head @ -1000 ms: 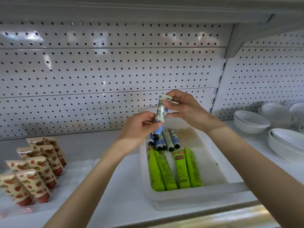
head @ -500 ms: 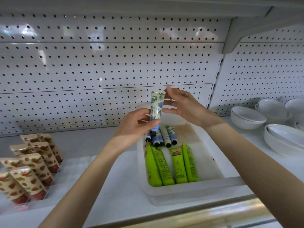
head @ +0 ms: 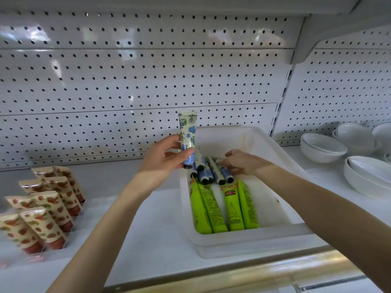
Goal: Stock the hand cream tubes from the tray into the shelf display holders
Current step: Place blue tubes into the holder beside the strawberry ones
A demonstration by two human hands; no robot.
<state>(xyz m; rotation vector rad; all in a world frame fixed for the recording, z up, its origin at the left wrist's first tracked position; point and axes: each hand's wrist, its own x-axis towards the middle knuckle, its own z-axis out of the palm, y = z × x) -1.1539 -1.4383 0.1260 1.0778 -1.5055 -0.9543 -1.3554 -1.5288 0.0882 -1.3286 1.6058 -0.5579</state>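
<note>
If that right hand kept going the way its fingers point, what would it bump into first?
The right hand would most likely meet the small blue-flowered tubes lying in the white plastic tray; it looks almost on them, though depth is unclear.

Left hand (head: 167, 158) raised, gripping a tube (head: 187, 132); right hand (head: 243, 163) lower, palm down, fingers loose.

We see the tray (head: 249, 242) in cloudy matt plastic. Green tubes (head: 230, 210) and floral tube (head: 187, 132) are smooth, glossy plastic. Pegboard (head: 127, 81) is semi-gloss painted metal, bowls (head: 321, 149) approx. glazed ceramic, rail (head: 275, 271) brushed metal.
</note>
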